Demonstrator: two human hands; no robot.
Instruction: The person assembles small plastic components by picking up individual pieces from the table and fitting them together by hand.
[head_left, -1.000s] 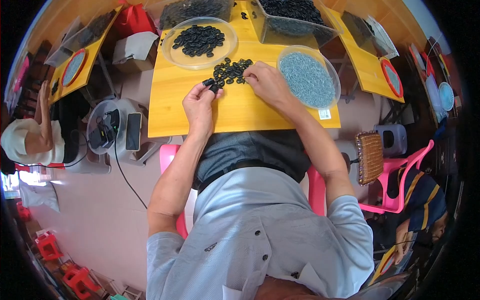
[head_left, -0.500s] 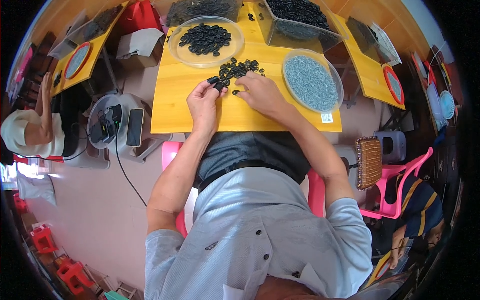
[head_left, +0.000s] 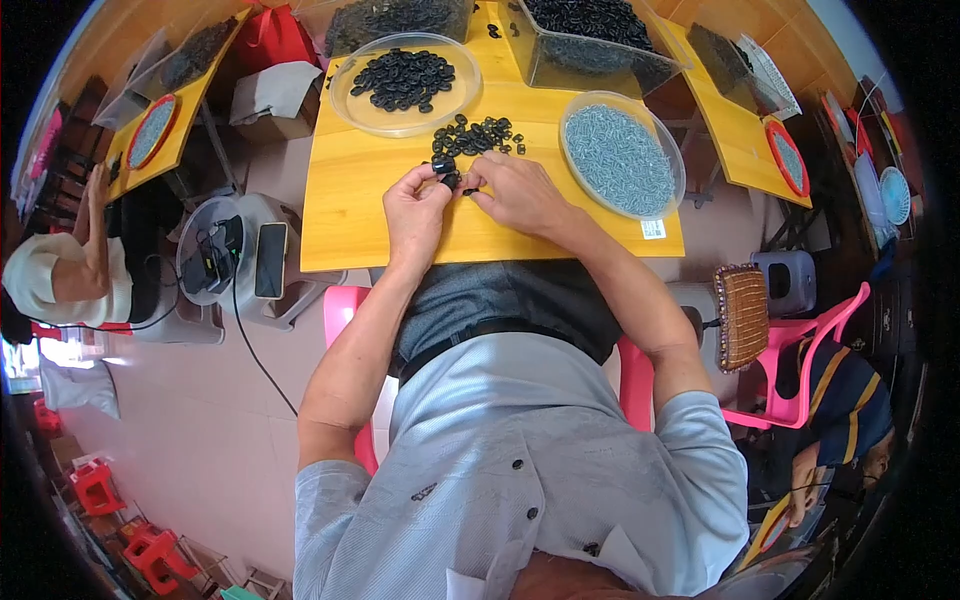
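Right hand (head_left: 518,193) nearer left hand (head_left: 415,215); label (head_left: 653,229) on table (head_left: 345,225) unreadable.

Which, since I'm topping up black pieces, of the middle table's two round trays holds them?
The left tray, beyond the left hand: black pieces lie in it, while the right tray, right of the right hand, holds grey-blue bits.

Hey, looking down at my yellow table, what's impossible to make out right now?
In the head view:
Left hand: whether it pinches anything; the dark shapes at its fingertips are too small to separate.
Right hand: its palm, hidden by its own back.
Bluish-grey pieces: too small and crowded to count.
Right-hand clear tub: far side, cut off by the top edge.
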